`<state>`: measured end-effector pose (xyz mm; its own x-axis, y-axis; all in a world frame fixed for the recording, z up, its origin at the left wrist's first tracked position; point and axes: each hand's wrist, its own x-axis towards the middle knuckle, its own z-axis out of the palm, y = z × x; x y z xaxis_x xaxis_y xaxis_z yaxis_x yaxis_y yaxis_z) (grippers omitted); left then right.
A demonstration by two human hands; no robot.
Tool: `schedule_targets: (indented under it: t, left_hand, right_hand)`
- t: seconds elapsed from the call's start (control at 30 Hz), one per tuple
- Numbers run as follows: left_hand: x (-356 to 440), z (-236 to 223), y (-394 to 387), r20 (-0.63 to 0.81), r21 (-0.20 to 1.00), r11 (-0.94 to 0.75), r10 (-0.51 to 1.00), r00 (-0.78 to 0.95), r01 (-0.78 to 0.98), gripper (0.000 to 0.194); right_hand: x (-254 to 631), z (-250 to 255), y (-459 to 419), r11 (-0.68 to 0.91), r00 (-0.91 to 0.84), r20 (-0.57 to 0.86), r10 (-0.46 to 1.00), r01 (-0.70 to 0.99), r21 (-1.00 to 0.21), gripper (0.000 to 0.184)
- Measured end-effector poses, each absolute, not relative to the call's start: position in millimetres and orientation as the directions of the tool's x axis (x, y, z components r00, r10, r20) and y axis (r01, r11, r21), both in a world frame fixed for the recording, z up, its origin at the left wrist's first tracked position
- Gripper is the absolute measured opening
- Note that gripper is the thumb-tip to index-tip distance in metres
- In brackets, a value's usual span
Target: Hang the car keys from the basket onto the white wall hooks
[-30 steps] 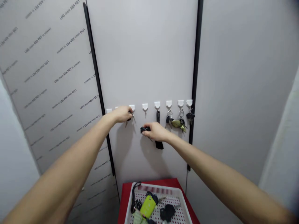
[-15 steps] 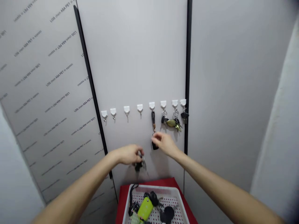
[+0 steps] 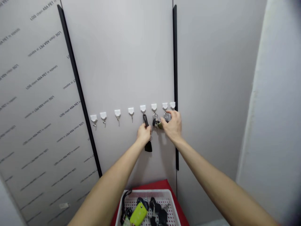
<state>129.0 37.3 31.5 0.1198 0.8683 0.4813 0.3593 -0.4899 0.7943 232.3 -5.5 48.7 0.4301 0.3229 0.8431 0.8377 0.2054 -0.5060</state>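
Observation:
My left hand (image 3: 144,133) is closed around the black braided strap (image 3: 145,120) of a key fob. The strap hangs from a white hook (image 3: 143,109), and the black fob (image 3: 148,146) dangles below my fingers. To the right, my right hand (image 3: 173,126) is spread around a key ring (image 3: 166,116) on another hook (image 3: 165,105), thumb and forefinger apart. A gold-green oval charm (image 3: 160,125) shows beside the thumb; my hand covers most of that bunch. Between my hands, a bunch of keys (image 3: 155,121) hangs from its own hook (image 3: 154,107).
Several bare hooks (image 3: 117,113) line the panel on the left. Below, a white perforated basket (image 3: 172,205) on a red surface (image 3: 177,201) holds a lime-green key case (image 3: 138,214) and several black keys (image 3: 162,216). Black vertical strips (image 3: 175,62) edge the panel.
My left hand rose to the strap, and the keys it held are out of it. My right hand left the black fob and moved up and right to the charm's bunch. The view shifted right.

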Motion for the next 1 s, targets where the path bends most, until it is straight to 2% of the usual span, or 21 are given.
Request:
schedule_targets:
  t: [0.07, 0.17, 0.27, 0.37, 0.43, 0.53, 0.63, 0.7, 0.8, 0.9, 1.0]
  left_hand:
    - [133.6, 35.2, 36.7, 0.518, 0.805, -0.53, 0.847, 0.118, 0.268, 0.019]
    - [137.5, 54.4, 31.3, 0.605, 0.786, -0.609, 0.793, 0.071, 0.112, 0.019]
    - [135.3, 85.0, 28.0, 0.615, 0.772, -0.615, 0.787, 0.056, 0.159, 0.017]
    - [124.7, 112.9, 27.3, 0.5, 0.764, -0.539, 0.842, 0.203, 0.355, 0.014]
    - [117.0, 123.2, 25.6, 0.465, 0.746, -0.53, 0.848, 0.254, 0.404, 0.016]
    - [113.9, 119.5, 20.9, 0.567, 0.7, -0.592, 0.801, 0.194, 0.4, 0.02]
    - [124.0, 94.1, 19.4, 0.63, 0.607, -0.612, 0.759, 0.161, 0.507, 0.023]
    - [134.6, 72.4, 21.5, 0.624, 0.573, -0.566, 0.77, 0.133, 0.593, 0.031]
    - [149.9, 49.3, 25.1, 0.563, 0.54, -0.482, 0.816, 0.129, 0.69, 0.03]
    - [159.2, 46.7, 23.6, 0.523, 0.537, -0.463, 0.839, 0.152, 0.705, 0.021]
    - [160.6, 55.2, 19.1, 0.563, 0.577, -0.473, 0.821, 0.096, 0.665, 0.026]
  right_hand:
    - [246.6, 43.0, -5.3, 0.148, 0.454, 0.788, 0.416, 0.821, -0.551, 0.037]
    - [256.9, 34.1, -1.1, 0.127, 0.376, 0.716, 0.588, 0.832, -0.541, 0.044]
    - [258.7, 34.4, 2.4, 0.163, 0.347, 0.713, 0.61, 0.825, -0.541, 0.043]
    - [261.0, 45.1, 2.5, 0.207, 0.387, 0.703, 0.597, 0.772, -0.601, 0.034]
    - [264.3, 56.3, 1.3, 0.241, 0.415, 0.721, 0.555, 0.749, -0.617, 0.029]
    - [272.1, 75.3, -0.9, 0.317, 0.462, 0.783, 0.416, 0.734, -0.601, 0.027]
    - [284.3, 87.7, -3.1, 0.376, 0.53, 0.786, 0.319, 0.69, -0.618, 0.029]
    - [293.5, 86.5, -4.6, 0.339, 0.56, 0.746, 0.36, 0.667, -0.664, 0.033]
    - [303.1, 71.2, -5.5, 0.139, 0.559, 0.623, 0.547, 0.673, -0.726, 0.033]
    - [304.2, 52.9, -2.5, 0.016, 0.487, 0.554, 0.676, 0.741, -0.671, 0.025]
    - [302.1, 44.7, 2.3, 0.014, 0.438, 0.58, 0.687, 0.789, -0.614, 0.022]
